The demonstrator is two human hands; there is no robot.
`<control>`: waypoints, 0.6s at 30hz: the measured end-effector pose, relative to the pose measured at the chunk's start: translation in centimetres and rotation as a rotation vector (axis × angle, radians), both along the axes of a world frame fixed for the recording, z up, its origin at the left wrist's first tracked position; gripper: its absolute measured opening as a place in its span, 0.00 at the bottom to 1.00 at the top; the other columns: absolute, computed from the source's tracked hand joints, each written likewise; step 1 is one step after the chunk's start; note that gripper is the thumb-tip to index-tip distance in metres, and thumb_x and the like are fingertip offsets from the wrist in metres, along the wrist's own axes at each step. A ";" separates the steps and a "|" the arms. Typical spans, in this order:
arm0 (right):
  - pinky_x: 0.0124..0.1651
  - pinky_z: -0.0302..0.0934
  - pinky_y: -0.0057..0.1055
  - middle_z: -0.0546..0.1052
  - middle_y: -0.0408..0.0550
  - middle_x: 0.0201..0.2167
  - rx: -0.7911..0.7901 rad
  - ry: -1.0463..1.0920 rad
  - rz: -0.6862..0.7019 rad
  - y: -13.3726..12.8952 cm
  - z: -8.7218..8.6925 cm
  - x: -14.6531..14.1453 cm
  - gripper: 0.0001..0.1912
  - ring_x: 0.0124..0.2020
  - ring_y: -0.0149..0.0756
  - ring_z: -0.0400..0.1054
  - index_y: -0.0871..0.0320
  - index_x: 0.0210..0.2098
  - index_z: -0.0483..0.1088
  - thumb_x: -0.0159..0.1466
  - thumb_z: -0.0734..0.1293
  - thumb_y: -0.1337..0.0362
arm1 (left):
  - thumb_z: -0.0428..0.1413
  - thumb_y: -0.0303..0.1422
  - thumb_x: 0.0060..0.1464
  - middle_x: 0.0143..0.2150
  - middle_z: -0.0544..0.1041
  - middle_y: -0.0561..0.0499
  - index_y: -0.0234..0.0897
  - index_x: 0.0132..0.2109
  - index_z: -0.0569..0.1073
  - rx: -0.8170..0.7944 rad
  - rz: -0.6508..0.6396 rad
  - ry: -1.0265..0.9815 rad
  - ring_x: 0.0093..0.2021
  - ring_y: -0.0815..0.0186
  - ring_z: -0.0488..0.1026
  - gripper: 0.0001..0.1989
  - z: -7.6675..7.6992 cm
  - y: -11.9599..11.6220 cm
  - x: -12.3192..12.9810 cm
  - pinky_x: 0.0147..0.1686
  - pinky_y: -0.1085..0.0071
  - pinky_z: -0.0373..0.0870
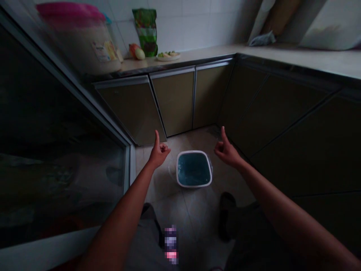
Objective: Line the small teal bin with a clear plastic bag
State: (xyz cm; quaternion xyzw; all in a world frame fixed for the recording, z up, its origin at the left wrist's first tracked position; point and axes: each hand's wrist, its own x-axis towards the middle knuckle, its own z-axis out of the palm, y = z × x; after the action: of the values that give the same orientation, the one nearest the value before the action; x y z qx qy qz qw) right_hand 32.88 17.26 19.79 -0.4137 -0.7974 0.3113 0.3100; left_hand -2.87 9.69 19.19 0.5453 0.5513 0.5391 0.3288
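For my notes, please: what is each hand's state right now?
Left hand: curled closed, one digit extended, holding nothing.
Right hand: curled closed, one digit extended, holding nothing.

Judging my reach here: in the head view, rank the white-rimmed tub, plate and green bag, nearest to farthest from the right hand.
From the right hand, by the head view:
1. White-rimmed tub: floor, to its left.
2. Plate: counter, farther up and left.
3. Green bag: counter, beyond the plate's left side.

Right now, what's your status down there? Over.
Left hand, right hand: one finger extended each, nothing held. White-rimmed tub of bluish liquid untouched. Cabinet doors beyond it.
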 end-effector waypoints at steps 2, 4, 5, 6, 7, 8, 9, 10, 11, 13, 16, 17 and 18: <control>0.33 0.66 0.31 0.80 0.44 0.32 -0.014 0.001 0.004 0.2 -0.3 0.0 0.61 0.27 0.35 0.70 0.57 0.79 0.20 0.62 0.67 0.64 | 0.65 0.25 0.54 0.28 0.68 0.64 0.45 0.79 0.25 0.009 -0.027 0.001 0.27 0.73 0.63 0.64 -0.5 0.3 -0.3 0.32 0.77 0.62; 0.34 0.66 0.31 0.80 0.45 0.32 -0.019 0.010 0.000 -0.2 0.0 -0.1 0.61 0.27 0.35 0.70 0.57 0.79 0.20 0.62 0.67 0.64 | 0.65 0.25 0.54 0.28 0.68 0.63 0.47 0.79 0.25 0.034 -0.038 -0.006 0.27 0.73 0.62 0.64 0.0 0.1 0.0 0.32 0.76 0.61; 0.34 0.66 0.32 0.80 0.46 0.33 -0.015 0.013 -0.011 -0.4 0.2 -0.1 0.61 0.27 0.35 0.71 0.57 0.79 0.20 0.62 0.67 0.63 | 0.65 0.26 0.55 0.29 0.68 0.63 0.47 0.79 0.25 0.042 -0.034 -0.008 0.27 0.73 0.62 0.64 0.3 -0.1 0.3 0.32 0.76 0.61; 0.34 0.67 0.32 0.81 0.46 0.34 -0.011 0.015 -0.023 -0.6 0.3 -0.2 0.61 0.28 0.35 0.71 0.57 0.80 0.21 0.62 0.68 0.63 | 0.65 0.26 0.55 0.29 0.69 0.62 0.48 0.79 0.26 0.047 -0.028 -0.007 0.27 0.73 0.62 0.64 0.5 -0.2 0.5 0.32 0.76 0.61; 0.35 0.67 0.33 0.81 0.47 0.35 -0.008 0.016 -0.035 -0.7 0.4 -0.2 0.60 0.28 0.35 0.71 0.57 0.80 0.23 0.63 0.68 0.63 | 0.65 0.26 0.55 0.30 0.70 0.61 0.48 0.79 0.26 0.048 -0.024 -0.005 0.27 0.72 0.62 0.63 0.6 -0.2 0.8 0.32 0.76 0.62; 0.35 0.68 0.33 0.82 0.48 0.37 -0.007 0.014 -0.050 -0.8 0.4 -0.3 0.59 0.28 0.35 0.72 0.56 0.80 0.26 0.63 0.68 0.62 | 0.65 0.27 0.55 0.32 0.71 0.60 0.49 0.79 0.28 0.045 -0.021 -0.001 0.28 0.72 0.63 0.62 0.7 -0.3 1.0 0.33 0.75 0.62; 0.36 0.68 0.33 0.82 0.49 0.39 -0.006 0.009 -0.069 -0.9 0.3 -0.3 0.57 0.28 0.35 0.72 0.55 0.81 0.30 0.63 0.68 0.62 | 0.65 0.28 0.55 0.33 0.72 0.58 0.49 0.80 0.31 0.038 -0.024 0.000 0.28 0.72 0.64 0.61 0.7 -0.4 1.1 0.33 0.74 0.63; 0.36 0.68 0.33 0.82 0.50 0.42 -0.007 -0.001 -0.092 -1.0 0.2 -0.4 0.54 0.29 0.35 0.73 0.54 0.80 0.36 0.63 0.68 0.61 | 0.66 0.29 0.55 0.34 0.73 0.57 0.48 0.80 0.36 0.024 -0.033 0.001 0.29 0.71 0.65 0.58 0.6 -0.5 1.2 0.33 0.74 0.64; 0.37 0.68 0.33 0.82 0.50 0.45 -0.012 -0.023 -0.111 -1.2 -0.1 -0.6 0.49 0.30 0.35 0.74 0.53 0.79 0.43 0.64 0.68 0.61 | 0.66 0.30 0.55 0.35 0.74 0.56 0.46 0.79 0.44 -0.002 -0.053 0.003 0.30 0.71 0.66 0.54 0.5 -0.7 1.3 0.34 0.73 0.65; 0.39 0.68 0.33 0.81 0.51 0.48 -0.040 -0.121 -0.099 -2.0 -1.1 -1.1 0.36 0.34 0.36 0.76 0.53 0.72 0.58 0.66 0.67 0.61 | 0.66 0.34 0.55 0.35 0.75 0.54 0.40 0.73 0.61 -0.094 -0.121 0.026 0.31 0.70 0.68 0.42 0.1 -1.3 1.6 0.35 0.72 0.67; 0.45 0.68 0.33 0.81 0.52 0.52 -0.113 -0.393 0.118 -4.0 -3.6 -2.2 0.22 0.43 0.40 0.77 0.55 0.60 0.72 0.67 0.66 0.62 | 0.65 0.39 0.55 0.33 0.76 0.52 0.34 0.59 0.76 -0.309 -0.292 0.110 0.31 0.68 0.71 0.26 -1.2 -2.8 2.2 0.35 0.71 0.68; 0.48 0.68 0.33 0.81 0.53 0.53 -0.138 -0.489 0.212 -4.9 -4.6 -2.6 0.20 0.46 0.42 0.77 0.55 0.59 0.73 0.68 0.67 0.63 | 0.64 0.40 0.55 0.33 0.76 0.52 0.34 0.56 0.77 -0.390 -0.359 0.149 0.31 0.67 0.72 0.24 -2.0 -3.3 2.6 0.34 0.71 0.68; 0.50 0.67 0.33 0.81 0.54 0.54 -0.161 -0.575 0.295 -5.8 -5.7 -2.9 0.20 0.49 0.43 0.77 0.56 0.59 0.73 0.68 0.67 0.63 | 0.64 0.40 0.54 0.32 0.76 0.52 0.35 0.55 0.78 -0.469 -0.424 0.195 0.31 0.66 0.72 0.23 -2.8 -3.9 3.0 0.33 0.71 0.67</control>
State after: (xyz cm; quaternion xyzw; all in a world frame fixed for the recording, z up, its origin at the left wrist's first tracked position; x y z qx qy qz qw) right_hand 29.94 11.47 14.14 -0.3880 -0.8763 0.2854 -0.0100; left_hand 0.09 5.76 16.35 0.6064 0.5636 0.2622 0.4959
